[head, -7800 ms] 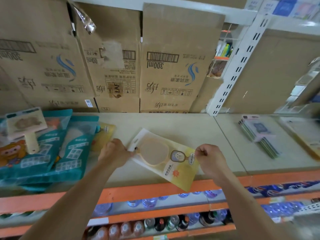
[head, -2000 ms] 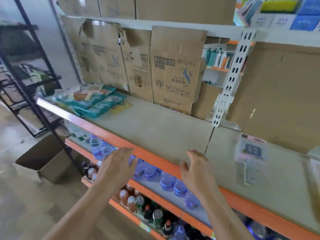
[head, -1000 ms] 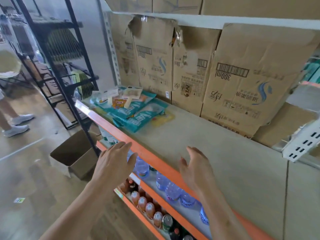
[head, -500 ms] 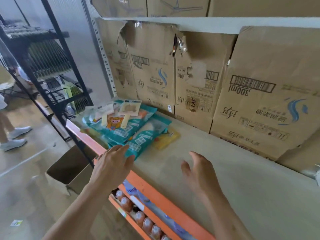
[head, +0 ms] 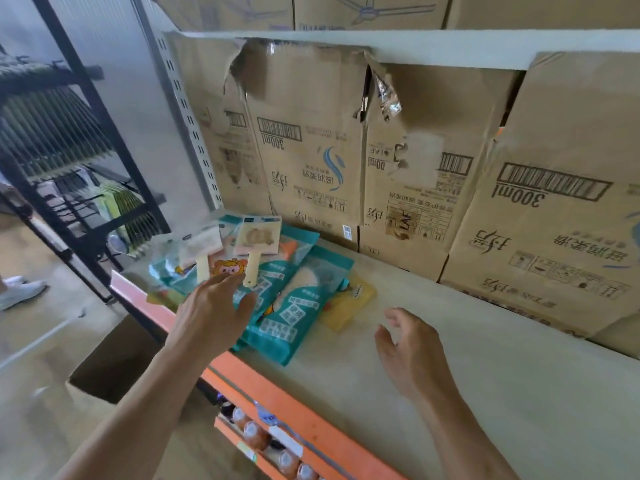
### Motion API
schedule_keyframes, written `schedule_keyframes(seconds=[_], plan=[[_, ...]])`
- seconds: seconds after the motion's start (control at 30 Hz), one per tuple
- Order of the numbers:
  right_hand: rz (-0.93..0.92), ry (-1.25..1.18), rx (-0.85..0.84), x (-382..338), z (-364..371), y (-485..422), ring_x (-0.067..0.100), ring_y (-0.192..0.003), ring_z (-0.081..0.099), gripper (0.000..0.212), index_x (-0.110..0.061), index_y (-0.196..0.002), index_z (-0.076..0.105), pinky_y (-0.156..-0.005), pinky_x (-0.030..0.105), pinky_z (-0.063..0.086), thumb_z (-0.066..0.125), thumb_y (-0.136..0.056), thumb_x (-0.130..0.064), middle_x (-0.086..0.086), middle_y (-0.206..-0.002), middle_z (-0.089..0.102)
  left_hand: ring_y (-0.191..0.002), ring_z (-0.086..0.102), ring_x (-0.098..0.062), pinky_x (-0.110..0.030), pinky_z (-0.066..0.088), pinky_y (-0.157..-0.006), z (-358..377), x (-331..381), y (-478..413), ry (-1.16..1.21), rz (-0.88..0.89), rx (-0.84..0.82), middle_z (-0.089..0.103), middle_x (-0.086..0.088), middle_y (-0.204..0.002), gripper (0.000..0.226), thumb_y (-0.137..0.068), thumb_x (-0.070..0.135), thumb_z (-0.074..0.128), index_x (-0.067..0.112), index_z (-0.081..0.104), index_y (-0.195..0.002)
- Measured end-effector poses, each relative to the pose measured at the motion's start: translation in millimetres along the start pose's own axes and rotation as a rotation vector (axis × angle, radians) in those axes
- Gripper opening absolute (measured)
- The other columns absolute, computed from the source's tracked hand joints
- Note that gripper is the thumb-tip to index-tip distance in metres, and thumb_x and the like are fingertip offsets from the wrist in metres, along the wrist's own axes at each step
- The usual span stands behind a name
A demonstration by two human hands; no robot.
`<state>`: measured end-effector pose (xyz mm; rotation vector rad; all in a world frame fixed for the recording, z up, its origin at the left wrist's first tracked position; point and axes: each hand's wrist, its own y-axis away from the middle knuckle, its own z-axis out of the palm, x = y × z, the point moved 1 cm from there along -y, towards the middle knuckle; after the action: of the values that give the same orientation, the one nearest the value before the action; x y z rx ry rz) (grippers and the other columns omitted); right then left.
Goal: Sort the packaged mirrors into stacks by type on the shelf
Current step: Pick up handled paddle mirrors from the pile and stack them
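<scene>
Teal mirror packs [head: 294, 306] piled at left end of shelf [head: 485, 393]. Square handled mirrors [head: 258, 237] on top of pile; yellow pack [head: 349, 303] tucked under pile's right side. Left hand [head: 214, 310] over pile's near edge, fingers spread, empty (contact unclear). Right hand [head: 410, 344] right of pile, above shelf, fingers loosely bent, empty. Cardboard boxes [head: 311, 161] behind pile.

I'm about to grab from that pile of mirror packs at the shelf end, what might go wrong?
The two handled mirrors lie loose atop the teal packs; the left hand, close by, may knock them off. The pile sits by the orange front edge, so tugging one pack could spill others to the floor.
</scene>
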<state>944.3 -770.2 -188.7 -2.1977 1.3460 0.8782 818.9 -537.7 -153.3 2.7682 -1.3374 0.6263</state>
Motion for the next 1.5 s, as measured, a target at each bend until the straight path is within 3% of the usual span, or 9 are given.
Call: schedule_keyframes(seconds=[0.27, 0.4, 0.6, 0.83, 0.97, 1.1, 1.2, 1.33, 1.5], plan=[[0.018, 0.012, 0.072, -56.0, 41.1, -28.5, 0.011, -0.114, 0.056, 0.036, -0.015, -0.127, 0.055, -0.091, 0.019, 0.041, 0.052, -0.094, -0.027, 0.0, -0.126, 0.06, -0.103, 0.06, -0.025, -0.036, 0.049, -0.08, -13.7, -39.6, -73.9, -0.008, 0.094, -0.034, 0.062, -0.007, -0.124, 0.038, -0.094, 0.03, 0.054, 0.013, 0.058, -0.127], [0.033, 0.021, 0.086, -83.0, 63.1, -45.1, 0.011, -0.107, 0.058, 0.035, -0.015, -0.126, 0.056, -0.087, 0.02, 0.046, 0.051, -0.094, -0.029, 0.0, -0.122, 0.061, -0.102, 0.061, -0.027, -0.036, 0.05, -0.081, -14.2, -63.5, -106.5, 0.038, 0.134, -0.044, 0.063, -0.009, -0.122, 0.035, -0.093, 0.029, 0.054, 0.014, 0.061, -0.123], [0.009, 0.1, 0.119, -118.6, 105.6, -58.4, 0.001, -0.075, 0.048, 0.024, -0.017, -0.111, 0.06, -0.055, 0.008, 0.033, 0.052, -0.094, -0.03, -0.01, -0.09, 0.053, -0.106, 0.06, -0.025, -0.035, 0.048, -0.084, -9.1, -89.7, -145.7, 0.044, 0.166, -0.085, 0.061, -0.008, -0.126, 0.037, -0.095, 0.032, 0.051, 0.014, 0.059, -0.127], [-0.002, 0.25, 0.07, -147.8, 148.1, -63.7, 0.012, -0.102, 0.049, 0.045, -0.017, -0.124, 0.053, -0.087, 0.022, 0.045, 0.048, -0.092, -0.049, -0.001, -0.117, 0.055, -0.096, 0.062, -0.023, -0.037, 0.054, -0.081, 12.3, -95.2, -195.4, 0.043, 0.27, -0.198, 0.063, -0.009, -0.12, 0.03, -0.094, 0.031, 0.051, 0.015, 0.061, -0.116], [0.027, 0.312, 0.045, -155.0, 156.1, -66.4, 0.013, -0.099, 0.05, 0.052, -0.02, -0.119, 0.054, -0.085, 0.027, 0.048, 0.049, -0.086, -0.061, -0.002, -0.113, 0.053, -0.096, 0.063, -0.023, -0.033, 0.056, -0.077, 28.0, -91.7, -218.7, 0.072, 0.328, -0.235, 0.065, -0.009, -0.118, 0.023, -0.092, 0.025, 0.053, 0.013, 0.061, -0.11], [0.013, 0.269, 0.047, -157.5, 156.3, -65.2, 0.008, -0.093, 0.049, 0.031, -0.021, -0.11, 0.059, -0.082, 0.02, 0.047, 0.049, -0.092, -0.045, -0.003, -0.109, 0.051, -0.083, 0.063, -0.017, -0.027, 0.055, -0.06, 37.7, -83.8, -231.7, 0.18, 0.221, -0.349, 0.063, -0.004, -0.109, 0.012, -0.093, 0.019, 0.051, 0.019, 0.056, -0.104], [0.035, 0.238, 0.084, -157.1, 153.6, -63.1, 0.007, -0.089, 0.047, 0.021, -0.022, -0.102, 0.06, -0.078, 0.018, 0.045, 0.05, -0.092, -0.038, -0.006, -0.101, 0.047, -0.074, 0.061, -0.015, -0.025, 0.049, -0.051, 41.5, -77.4, -236.9, 0.245, 0.177, -0.364, 0.059, 0.0, -0.097, 0.022, -0.093, 0.018, 0.05, 0.021, 0.056, -0.113], [0.064, 0.251, 0.115, -153.9, 151.1, -60.3, 0.009, -0.089, 0.046, 0.022, -0.023, -0.107, 0.055, -0.075, 0.02, 0.042, 0.052, -0.09, -0.036, -0.007, -0.098, 0.043, -0.073, 0.059, -0.013, -0.025, 0.049, -0.053, 42.1, -71.8, -237.9, 0.248, 0.151, -0.349, 0.058, 0.003, -0.09, 0.027, -0.092, 0.018, 0.053, 0.023, 0.058, -0.118], [0.085, 0.253, 0.138, -148.0, 150.7, -58.0, 0.008, -0.095, 0.051, 0.03, -0.024, -0.116, 0.05, -0.08, 0.021, 0.048, 0.05, -0.091, -0.039, -0.006, -0.107, 0.052, -0.069, 0.062, -0.016, -0.025, 0.049, -0.053, 36.2, -71.6, -236.1, 0.22, 0.129, -0.412, 0.062, 0.0, -0.08, 0.017, -0.087, 0.029, 0.065, 0.018, 0.066, -0.1]])
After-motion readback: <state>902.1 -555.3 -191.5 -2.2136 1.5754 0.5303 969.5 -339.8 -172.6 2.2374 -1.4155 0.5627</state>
